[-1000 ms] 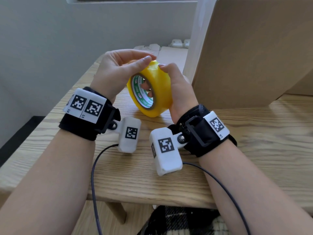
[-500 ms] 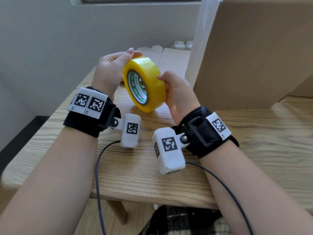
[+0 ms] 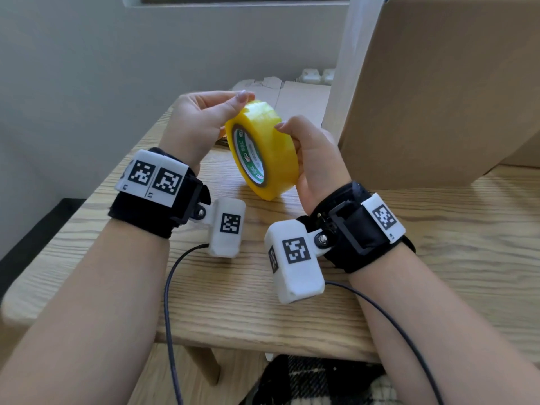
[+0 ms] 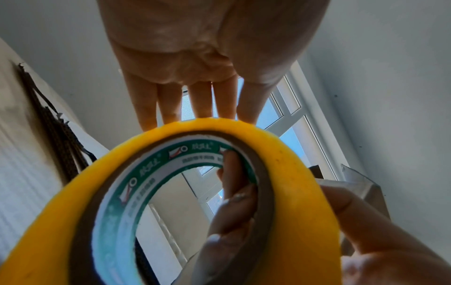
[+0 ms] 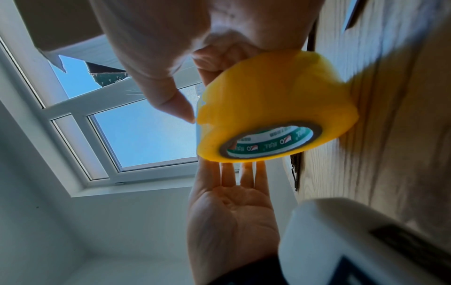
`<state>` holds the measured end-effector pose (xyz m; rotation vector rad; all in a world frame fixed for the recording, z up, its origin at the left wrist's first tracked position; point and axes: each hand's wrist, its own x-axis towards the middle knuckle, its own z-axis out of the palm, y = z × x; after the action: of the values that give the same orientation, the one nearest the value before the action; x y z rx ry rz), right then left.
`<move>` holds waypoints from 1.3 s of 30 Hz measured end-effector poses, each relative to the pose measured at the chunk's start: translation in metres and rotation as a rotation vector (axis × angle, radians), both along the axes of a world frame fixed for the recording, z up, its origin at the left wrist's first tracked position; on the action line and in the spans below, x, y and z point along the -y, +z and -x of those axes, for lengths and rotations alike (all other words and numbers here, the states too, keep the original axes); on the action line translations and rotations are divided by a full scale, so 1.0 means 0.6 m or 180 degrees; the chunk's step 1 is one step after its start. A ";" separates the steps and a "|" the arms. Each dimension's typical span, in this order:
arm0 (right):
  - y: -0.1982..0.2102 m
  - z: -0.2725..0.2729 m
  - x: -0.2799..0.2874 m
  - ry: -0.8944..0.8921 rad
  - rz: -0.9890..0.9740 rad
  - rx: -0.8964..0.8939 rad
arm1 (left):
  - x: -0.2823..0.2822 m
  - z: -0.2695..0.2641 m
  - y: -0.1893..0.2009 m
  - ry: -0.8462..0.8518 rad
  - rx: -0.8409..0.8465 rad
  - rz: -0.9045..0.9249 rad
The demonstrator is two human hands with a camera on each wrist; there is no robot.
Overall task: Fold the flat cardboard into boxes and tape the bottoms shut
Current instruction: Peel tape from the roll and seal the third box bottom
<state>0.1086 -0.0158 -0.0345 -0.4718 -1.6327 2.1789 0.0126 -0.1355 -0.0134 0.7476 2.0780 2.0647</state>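
A yellow tape roll (image 3: 270,141) with a green-and-white core is held on edge just above the wooden table (image 3: 438,258). My right hand (image 3: 306,147) grips it, thumb on the outer face and fingers hooked through the core (image 4: 234,192). My left hand (image 3: 236,102) lies with straight fingers against the roll's top rim (image 4: 200,96). The right wrist view shows the roll (image 5: 275,106) between my right thumb (image 5: 171,104) and the flat left palm (image 5: 231,208). A big folded cardboard box (image 3: 438,97) stands right of the hands.
Flat cardboard sheets (image 3: 301,97) lie at the table's far end, behind the roll. Grey wall and floor are on the left, past the table's left edge. Camera cables hang over the front edge near me.
The roll has turned a little in my right hand. My left thumb has come off the roll's top, and the left fingers now lie straight along the top rim.
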 end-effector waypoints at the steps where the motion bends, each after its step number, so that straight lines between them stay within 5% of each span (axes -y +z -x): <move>1: 0.000 -0.001 -0.001 0.0055 -0.0021 -0.0025 | 0.000 0.001 0.001 0.0015 0.0049 -0.0006; 11: 0.002 -0.003 0.004 0.0137 -0.0026 -0.0353 | 0.001 0.008 0.004 0.0120 0.0610 -0.0165; 18: 0.004 -0.011 0.004 0.0160 -0.0268 -0.0085 | 0.007 0.013 0.001 0.0502 0.0800 0.0051; 26: 0.006 -0.016 0.001 0.0168 -0.0179 -0.0069 | 0.000 -0.013 0.005 -0.0114 0.0786 0.0440; 39: 0.004 -0.007 0.005 0.0128 0.0102 -0.0401 | -0.004 -0.019 0.010 -0.0018 0.0980 0.0565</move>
<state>0.1126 -0.0185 -0.0323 -0.3063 -1.5553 2.2189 0.0241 -0.1332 -0.0073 0.3809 2.0431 1.8244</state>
